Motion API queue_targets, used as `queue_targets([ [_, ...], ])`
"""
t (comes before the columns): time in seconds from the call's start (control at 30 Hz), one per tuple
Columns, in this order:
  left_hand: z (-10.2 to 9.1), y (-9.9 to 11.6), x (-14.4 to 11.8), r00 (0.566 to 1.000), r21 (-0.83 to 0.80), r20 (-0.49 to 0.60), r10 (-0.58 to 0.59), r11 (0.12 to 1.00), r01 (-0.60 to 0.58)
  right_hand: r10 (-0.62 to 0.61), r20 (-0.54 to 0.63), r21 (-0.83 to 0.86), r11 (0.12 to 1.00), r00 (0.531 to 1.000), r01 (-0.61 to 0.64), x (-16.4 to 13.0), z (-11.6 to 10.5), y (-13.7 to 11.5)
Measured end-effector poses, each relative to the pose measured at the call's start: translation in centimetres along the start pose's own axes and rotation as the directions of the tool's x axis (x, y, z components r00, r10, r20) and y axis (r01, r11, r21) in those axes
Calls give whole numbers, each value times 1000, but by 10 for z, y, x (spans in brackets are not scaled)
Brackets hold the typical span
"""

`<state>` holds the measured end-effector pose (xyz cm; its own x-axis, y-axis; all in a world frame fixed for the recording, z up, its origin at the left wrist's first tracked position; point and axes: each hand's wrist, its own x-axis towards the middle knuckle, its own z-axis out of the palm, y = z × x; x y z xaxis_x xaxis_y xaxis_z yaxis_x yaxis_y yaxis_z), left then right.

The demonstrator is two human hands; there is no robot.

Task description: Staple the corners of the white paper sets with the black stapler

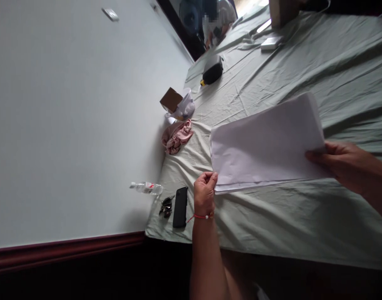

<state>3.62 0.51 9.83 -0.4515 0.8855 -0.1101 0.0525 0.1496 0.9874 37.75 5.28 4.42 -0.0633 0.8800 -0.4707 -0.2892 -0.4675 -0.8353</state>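
Our left hand (pixel 205 189), a red cord at the wrist, pinches the near corner of a stack of white paper (pixel 265 146) at mid-frame, fingers curled shut on the edge. Our right hand (pixel 337 164), at the right of the frame, grips the opposite end, thumb on top. We judge the stack gathered and roughly squared, its lower sheets still slightly fanned; it is lifted at the right end, while the left edge lies low over a pale green sheet (pixel 303 216) spread on what looks like a bed.

Left of the hand lie a black phone (pixel 180 207), a bunch of keys (pixel 166 206) and a clear water bottle (pixel 147 188). Farther up sit a pink cloth (pixel 177 136), a small brown box (pixel 171 100) with a white bag, and a black pouch (pixel 212 70). A white wall (pixel 68 125) fills the left of the frame; another person (pixel 215 21) sits at the upper edge.
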Motion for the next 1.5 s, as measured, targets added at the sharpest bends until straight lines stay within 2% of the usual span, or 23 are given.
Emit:
queue_targets([
  [0.13, -3, -3, 1, 1000, 14, 7, 12, 1000, -12, 39, 4, 31, 999, 999, -39, -2, 3, -3],
  [0.27, -3, 0, -2, 996, -16, 84, -6, 1000, 7, 78, -10, 26, 997, 997, -78, -8, 7, -10],
  [0.4, -1, 6, -5, 984, -40, 158, -81, 995, 89, 36, -20, -4, 999, 999, -36, -8, 5, -9],
  [0.53, -1, 4, -4, 988, -39, 107, -108, 993, 113, 6, 14, -38, 999, 1000, -5, -4, 2, -5],
  [0.7, 0, 2, -3, 994, -133, 87, -71, 988, 82, 19, -31, -5, 1000, 999, -19, -3, 2, -5],
  [0.87, 1, 4, -2, 995, -134, 56, -77, 987, 84, 15, -34, -9, 1000, 999, -16, -5, 5, -7],
  [1.0, 0, 2, -1, 997, -129, 34, -63, 989, 67, 76, -17, 8, 997, 997, -76, -7, 6, -10],
  [1.13, 0, 2, -1, 997, -164, 55, -62, 984, 71, 106, -42, 29, 994, 994, -105, -8, 9, -12],
  [1.3, 3, 6, -4, 990, -251, 102, -99, 960, 122, 62, -14, 14, 998, 998, -62, -7, 7, -10],
  [1.4, 3, 7, -5, 989, -230, 117, -89, 966, 115, 39, 43, -67, 997, 998, -36, -5, 0, -9],
  [1.5, 2, 5, -4, 990, -231, 137, -15, 972, 47, -9, 103, -188, 982, 995, 28, -4, -5, -12],
])
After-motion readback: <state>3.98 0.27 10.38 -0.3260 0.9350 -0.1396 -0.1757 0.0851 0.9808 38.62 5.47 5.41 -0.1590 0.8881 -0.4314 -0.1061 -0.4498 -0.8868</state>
